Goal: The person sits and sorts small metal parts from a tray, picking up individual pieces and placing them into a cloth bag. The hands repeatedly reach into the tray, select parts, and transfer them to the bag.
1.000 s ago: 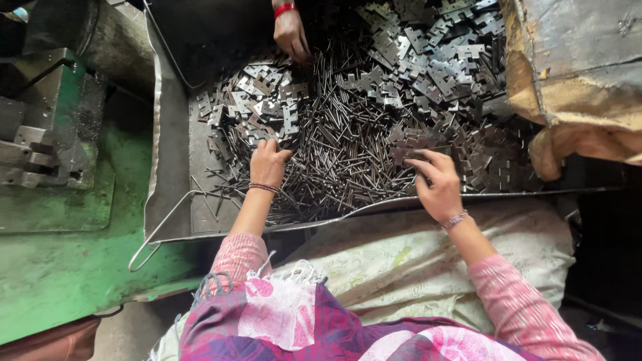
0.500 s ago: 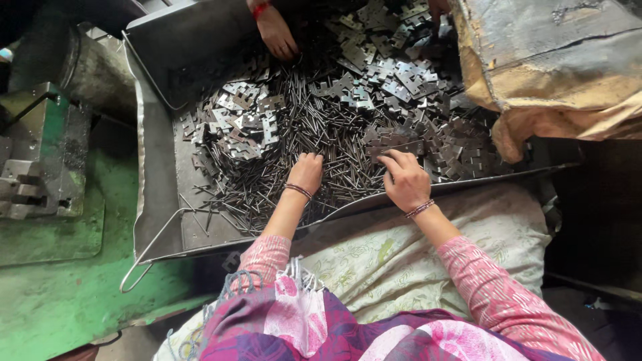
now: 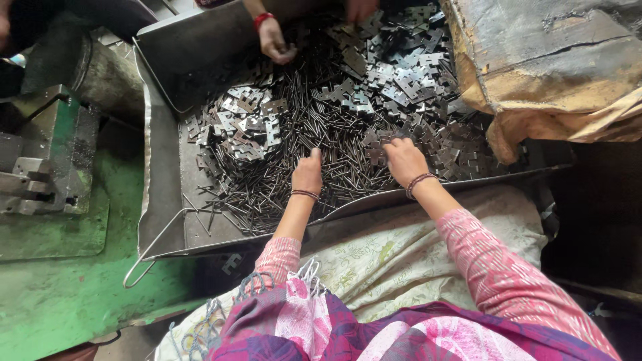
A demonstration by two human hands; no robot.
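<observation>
A long metal tray (image 3: 160, 200) holds a heap of thin metal pins (image 3: 334, 127) and several flat stamped metal plates (image 3: 401, 73). My left hand (image 3: 307, 172) rests in the pins near the tray's front edge, its fingers curled down into them. My right hand (image 3: 403, 160) lies just to its right, fingers bent over a clump of dark plates (image 3: 374, 144). Both wrists wear thread bands, and both sleeves are pink. What lies under each palm is hidden.
Another person's hand (image 3: 275, 41) with a red bangle works at the tray's far side, and a second hand (image 3: 361, 8) shows at the top edge. A green machine (image 3: 47, 160) stands left. A worn brown sack (image 3: 555, 67) overhangs the tray's right end. Pale cloth (image 3: 381, 261) covers my lap.
My left hand has moved right, closer to my right hand, and both have curled into the pile. The view has shifted, showing more of the tray's far side.
</observation>
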